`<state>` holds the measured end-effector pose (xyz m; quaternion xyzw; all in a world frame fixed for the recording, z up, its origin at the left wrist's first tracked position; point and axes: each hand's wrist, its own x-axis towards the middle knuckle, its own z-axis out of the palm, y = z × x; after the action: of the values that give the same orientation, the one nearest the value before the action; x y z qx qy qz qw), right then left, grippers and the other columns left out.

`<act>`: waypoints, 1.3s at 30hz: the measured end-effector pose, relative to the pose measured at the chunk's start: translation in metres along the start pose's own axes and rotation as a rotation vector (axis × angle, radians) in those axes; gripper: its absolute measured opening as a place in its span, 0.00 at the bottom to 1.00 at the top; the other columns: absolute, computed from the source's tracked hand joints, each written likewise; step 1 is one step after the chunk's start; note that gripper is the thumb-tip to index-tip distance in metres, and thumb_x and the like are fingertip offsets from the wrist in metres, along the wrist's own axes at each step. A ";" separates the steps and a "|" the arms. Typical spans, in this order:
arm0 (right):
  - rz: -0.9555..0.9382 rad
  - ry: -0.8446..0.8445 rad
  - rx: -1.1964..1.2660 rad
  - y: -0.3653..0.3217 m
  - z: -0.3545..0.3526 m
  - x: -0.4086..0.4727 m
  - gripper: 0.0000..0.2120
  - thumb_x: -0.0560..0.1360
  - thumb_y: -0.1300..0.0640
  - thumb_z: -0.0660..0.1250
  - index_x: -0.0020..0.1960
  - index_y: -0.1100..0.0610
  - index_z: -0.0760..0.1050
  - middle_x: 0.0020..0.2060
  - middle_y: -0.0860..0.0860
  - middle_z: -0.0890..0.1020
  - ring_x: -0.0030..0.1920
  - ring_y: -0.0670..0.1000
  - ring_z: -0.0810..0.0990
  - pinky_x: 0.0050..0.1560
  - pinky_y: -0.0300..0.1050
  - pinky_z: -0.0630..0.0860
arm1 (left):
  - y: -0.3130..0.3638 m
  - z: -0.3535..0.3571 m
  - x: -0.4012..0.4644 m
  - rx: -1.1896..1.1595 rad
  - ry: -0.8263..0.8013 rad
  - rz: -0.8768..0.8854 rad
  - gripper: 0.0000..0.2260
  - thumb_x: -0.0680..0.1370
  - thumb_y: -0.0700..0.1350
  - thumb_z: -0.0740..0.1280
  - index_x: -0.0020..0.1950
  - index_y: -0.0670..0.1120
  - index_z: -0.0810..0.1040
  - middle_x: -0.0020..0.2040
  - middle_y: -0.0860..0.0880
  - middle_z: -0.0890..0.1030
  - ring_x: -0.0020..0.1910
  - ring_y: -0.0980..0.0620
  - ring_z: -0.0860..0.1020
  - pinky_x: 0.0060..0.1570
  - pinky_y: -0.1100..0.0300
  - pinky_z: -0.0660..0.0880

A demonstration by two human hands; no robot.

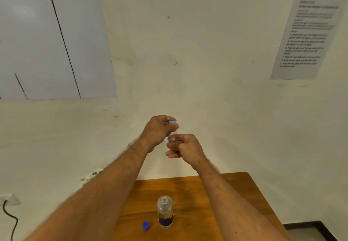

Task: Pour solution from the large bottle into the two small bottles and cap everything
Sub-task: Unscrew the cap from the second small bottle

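Small bottle point(171, 139) is held up in the air, above the table point(207, 193). Right hand point(185, 146) grips its body, left hand point(159, 130) pinches the light blue cap point(172, 122) on its top. Large bottle point(165, 211) stands uncapped on the table, its blue cap point(146, 225) just beside.

Wooden table point(235, 193), lower centre of frame: uncapped large bottle point(165, 212) upright; blue cap point(146, 225) just left of it.

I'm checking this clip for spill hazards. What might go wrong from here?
The large bottle stands uncapped on the table between the forearms; a lowered arm could topple it. Its blue cap lies loose nearby and might roll. The small bottle is worked in midair, so a slip would drop it.
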<state>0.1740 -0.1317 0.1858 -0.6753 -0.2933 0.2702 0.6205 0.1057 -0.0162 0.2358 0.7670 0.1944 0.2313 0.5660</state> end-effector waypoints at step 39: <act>-0.044 -0.006 0.033 -0.005 -0.004 -0.005 0.18 0.76 0.65 0.70 0.66 0.62 0.76 0.47 0.56 0.85 0.42 0.55 0.87 0.47 0.46 0.84 | 0.028 -0.004 -0.017 -0.338 0.175 0.200 0.09 0.75 0.37 0.72 0.53 0.49 0.83 0.50 0.48 0.84 0.51 0.52 0.82 0.56 0.58 0.79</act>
<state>0.1733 -0.1379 0.1911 -0.6577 -0.3052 0.2632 0.6364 0.0909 -0.0310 0.2616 0.6537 0.1239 0.3812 0.6419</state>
